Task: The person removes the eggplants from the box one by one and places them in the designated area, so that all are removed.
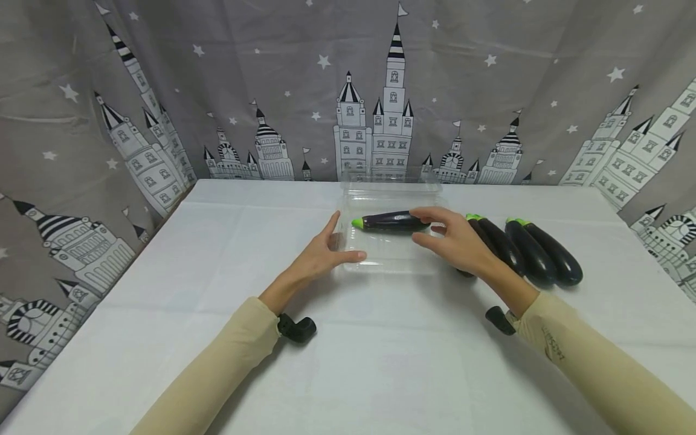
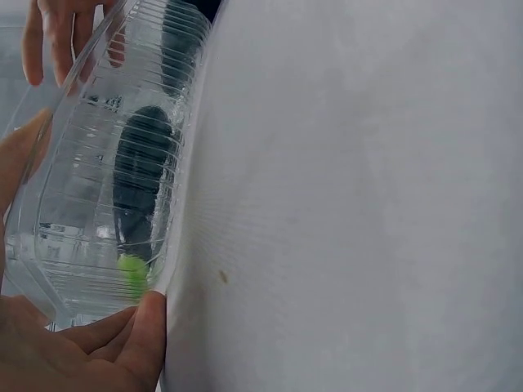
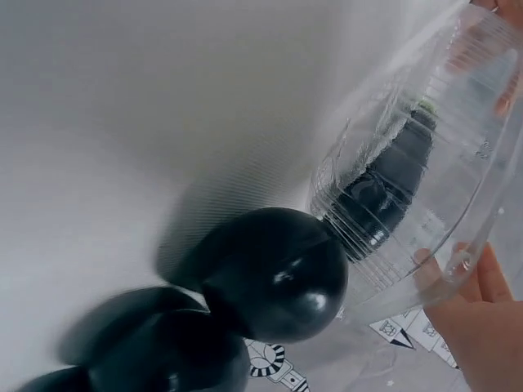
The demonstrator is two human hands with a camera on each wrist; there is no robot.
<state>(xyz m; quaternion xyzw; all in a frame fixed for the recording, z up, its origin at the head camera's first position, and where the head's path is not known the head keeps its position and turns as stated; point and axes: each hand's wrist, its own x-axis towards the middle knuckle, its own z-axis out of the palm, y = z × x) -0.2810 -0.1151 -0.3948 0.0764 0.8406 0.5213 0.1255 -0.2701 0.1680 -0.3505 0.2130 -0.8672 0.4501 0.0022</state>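
A clear plastic clamshell container (image 1: 380, 264) lies on the white table with one eggplant (image 1: 388, 222) in it, green tip to the left. My left hand (image 1: 326, 251) holds the container's left end, thumb over the near side and fingers along the left wall. In the left wrist view, its fingertips (image 2: 147, 331) press at the container's lower edge. My right hand (image 1: 454, 238) hovers around the right rim by the eggplant's dark end, its fingers loosely bent and apart from the thumb. The right wrist view has the right fingers (image 3: 489, 278) beside the rim.
Several more eggplants (image 1: 544, 254) lie side by side on the white table (image 1: 380, 362), close to the container's right side. The container's raised lid (image 1: 391, 175) is at the back, before a grey curtain (image 1: 304, 90) printed with castles.
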